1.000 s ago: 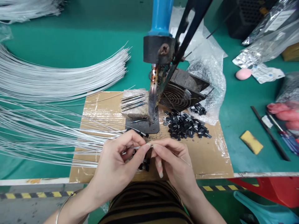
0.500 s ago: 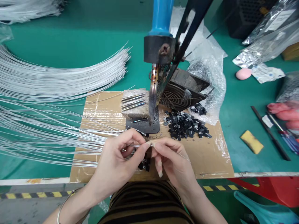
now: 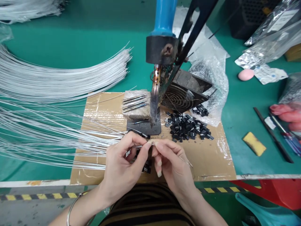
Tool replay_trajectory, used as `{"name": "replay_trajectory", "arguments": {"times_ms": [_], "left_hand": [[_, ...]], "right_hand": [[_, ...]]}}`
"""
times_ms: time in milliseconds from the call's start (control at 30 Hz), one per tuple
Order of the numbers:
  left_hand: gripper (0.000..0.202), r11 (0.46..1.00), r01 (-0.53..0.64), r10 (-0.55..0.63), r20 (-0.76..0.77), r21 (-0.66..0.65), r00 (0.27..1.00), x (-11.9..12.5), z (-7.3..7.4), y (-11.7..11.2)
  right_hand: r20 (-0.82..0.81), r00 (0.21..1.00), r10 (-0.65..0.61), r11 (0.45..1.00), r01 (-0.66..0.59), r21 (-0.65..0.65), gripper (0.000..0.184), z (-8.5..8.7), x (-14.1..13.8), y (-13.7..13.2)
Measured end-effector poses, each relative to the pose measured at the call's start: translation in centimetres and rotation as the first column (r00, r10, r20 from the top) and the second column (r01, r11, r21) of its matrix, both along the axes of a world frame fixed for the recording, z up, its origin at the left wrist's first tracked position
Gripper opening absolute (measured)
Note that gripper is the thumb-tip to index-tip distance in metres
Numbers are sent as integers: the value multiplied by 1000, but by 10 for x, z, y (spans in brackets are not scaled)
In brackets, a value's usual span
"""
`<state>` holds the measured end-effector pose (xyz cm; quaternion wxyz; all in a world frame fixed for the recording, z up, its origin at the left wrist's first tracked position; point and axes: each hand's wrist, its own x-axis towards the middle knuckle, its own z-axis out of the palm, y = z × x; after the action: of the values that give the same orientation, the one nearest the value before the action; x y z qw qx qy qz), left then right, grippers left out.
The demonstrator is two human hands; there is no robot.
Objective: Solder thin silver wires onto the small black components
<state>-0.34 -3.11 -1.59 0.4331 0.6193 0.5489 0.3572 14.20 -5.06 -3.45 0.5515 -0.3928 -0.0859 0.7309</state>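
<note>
My left hand (image 3: 128,163) pinches a thin white wire between thumb and forefinger, in front of the soldering iron's tip (image 3: 154,106). Almost touching it, my right hand (image 3: 172,160) is closed in a pinch on the same wire's end; the fingertips hide the exact spot. A fine silvery strand (image 3: 190,163) sticks out beyond the right hand's outer side. Under and behind the left hand lie loose white wires (image 3: 89,138), some ending in black connectors (image 3: 147,166). Small black connector pieces (image 3: 188,127) are heaped to the right of the iron.
The blue-handled iron hangs on a black bracket (image 3: 188,40) above the cardboard (image 3: 211,160). Behind it are a dusty fan (image 3: 181,94) and bubble wrap (image 3: 213,75). A thick wire bundle (image 3: 70,80) lies left; a yellow sponge (image 3: 254,143) and a dark rod (image 3: 272,135) lie right.
Both hands stay pinched together at nearly the same place. My left wrist has shifted slightly right, and more of the silvery strand shows beyond my right hand.
</note>
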Motion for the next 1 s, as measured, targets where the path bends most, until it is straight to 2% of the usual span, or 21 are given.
{"name": "replay_trajectory", "arguments": {"times_ms": [133, 433, 1000], "left_hand": [[11, 1000, -14, 14, 14, 27, 1000, 2, -2, 0], [13, 999, -10, 13, 61, -51, 998, 0, 0, 0], [12, 1000, -15, 16, 64, -23, 998, 1, -1, -2]], "right_hand": [[5, 1000, -22, 1000, 22, -3, 11, 1, -3, -1], [18, 1000, -21, 1000, 21, 6, 11, 0, -2, -2], [40, 999, -22, 999, 23, -23, 14, 4, -3, 0]]}}
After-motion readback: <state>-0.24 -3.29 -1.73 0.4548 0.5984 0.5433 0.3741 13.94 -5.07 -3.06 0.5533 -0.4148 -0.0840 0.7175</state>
